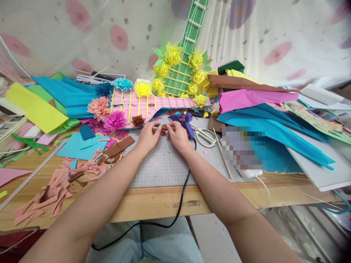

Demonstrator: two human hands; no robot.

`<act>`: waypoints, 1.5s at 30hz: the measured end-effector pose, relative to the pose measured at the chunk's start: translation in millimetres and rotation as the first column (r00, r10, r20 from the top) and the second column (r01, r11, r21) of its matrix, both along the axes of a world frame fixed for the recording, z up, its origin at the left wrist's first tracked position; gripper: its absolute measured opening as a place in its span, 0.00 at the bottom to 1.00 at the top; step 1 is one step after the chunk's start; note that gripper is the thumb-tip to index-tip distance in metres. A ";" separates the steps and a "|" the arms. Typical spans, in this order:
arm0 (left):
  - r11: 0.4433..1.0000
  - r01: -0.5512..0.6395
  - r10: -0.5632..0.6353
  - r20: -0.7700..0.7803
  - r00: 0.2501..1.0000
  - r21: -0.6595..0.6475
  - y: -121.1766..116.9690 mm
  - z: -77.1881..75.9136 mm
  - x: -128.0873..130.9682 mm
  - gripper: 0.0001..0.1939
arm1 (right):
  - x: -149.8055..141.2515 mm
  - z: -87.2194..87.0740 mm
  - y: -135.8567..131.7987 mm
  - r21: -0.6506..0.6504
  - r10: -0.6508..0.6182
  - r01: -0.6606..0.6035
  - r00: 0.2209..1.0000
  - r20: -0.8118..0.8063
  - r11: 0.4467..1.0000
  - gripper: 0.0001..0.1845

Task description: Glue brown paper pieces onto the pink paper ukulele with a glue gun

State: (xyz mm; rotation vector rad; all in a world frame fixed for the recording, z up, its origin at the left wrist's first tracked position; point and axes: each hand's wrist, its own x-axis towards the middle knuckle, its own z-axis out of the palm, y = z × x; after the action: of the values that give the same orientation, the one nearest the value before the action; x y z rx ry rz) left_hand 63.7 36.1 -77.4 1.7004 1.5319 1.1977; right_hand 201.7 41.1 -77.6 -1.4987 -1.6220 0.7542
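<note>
Wooden table (192,204), gray cutting mat (161,171) on it; left hand (149,137) and right hand (177,135) pinched brown paper piece (163,128) near purple glue gun (184,119).

A craft workspace, perhaps at home: a wooden desk (156,199) with a gridded cutting mat (164,166), a purple glue gun (186,120), scissors (205,138), paper scraps (56,186) and coloured sheets, before a flower-patterned curtain (117,36).
</note>
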 end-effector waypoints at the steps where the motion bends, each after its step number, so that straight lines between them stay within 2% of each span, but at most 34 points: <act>1: 1.000 0.006 -0.005 0.030 1.000 -0.013 0.6 0.3 0.5 0.06 | 0.2 0.7 0.0 0.005 -0.004 0.004 1.000 0.015 1.000 0.09; 6: 0.996 0.049 -0.030 0.229 0.973 -0.076 6.4 -3.1 1.1 0.06 | -0.2 2.6 -0.3 0.016 0.040 -0.040 0.999 0.012 0.999 0.11; 9: 0.995 0.063 -0.036 0.297 0.954 -0.080 10.0 -8.5 0.1 0.05 | -0.6 1.1 -0.5 0.032 0.054 -0.054 0.999 -0.007 0.998 0.11; 16: 0.999 0.029 -0.021 0.220 0.975 -0.032 10.6 -13.5 -1.8 0.04 | 0.2 -0.7 -0.7 0.058 0.023 -0.023 1.000 -0.004 0.998 0.09; 23: 0.999 -0.034 0.033 0.049 0.998 0.025 2.6 -3.2 -0.8 0.06 | -0.2 2.3 -2.2 0.053 -0.029 0.028 0.999 0.019 0.998 0.12; 25: 0.998 -0.051 0.048 0.081 0.996 0.025 1.8 -0.5 0.5 0.06 | -0.4 1.5 -1.6 0.043 -0.018 0.017 0.999 0.032 0.999 0.12; 27: 0.999 -0.027 0.032 0.185 0.982 -0.028 2.7 0.6 1.6 0.06 | -0.6 0.5 -1.0 0.041 0.002 -0.004 0.999 0.032 0.999 0.12; 30: 0.995 0.032 0.004 0.351 0.936 -0.096 5.4 0.3 2.4 0.07 | -1.3 0.4 -1.2 0.057 0.034 -0.036 0.999 0.028 0.998 0.12; 33: 0.992 0.052 0.004 0.432 0.902 -0.116 7.1 -0.2 2.4 0.09 | -2.3 2.2 -2.5 0.067 0.038 -0.040 0.999 0.030 0.997 0.11; 40: 0.990 0.002 0.058 0.430 0.901 -0.139 7.1 -1.6 2.8 0.11 | -3.0 2.0 -2.4 0.059 0.023 -0.025 0.999 0.036 0.998 0.08; 45: 0.995 -0.011 0.049 0.383 0.922 -0.100 9.2 -8.3 1.7 0.10 | -0.8 -1.0 -1.2 0.052 -0.007 0.008 1.000 -0.005 0.999 0.09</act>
State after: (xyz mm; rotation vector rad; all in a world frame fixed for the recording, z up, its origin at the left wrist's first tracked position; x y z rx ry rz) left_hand 65.4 45.3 -85.7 1.2871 1.3506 1.3563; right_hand 200.9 39.9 -78.6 -1.4642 -1.6200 0.7052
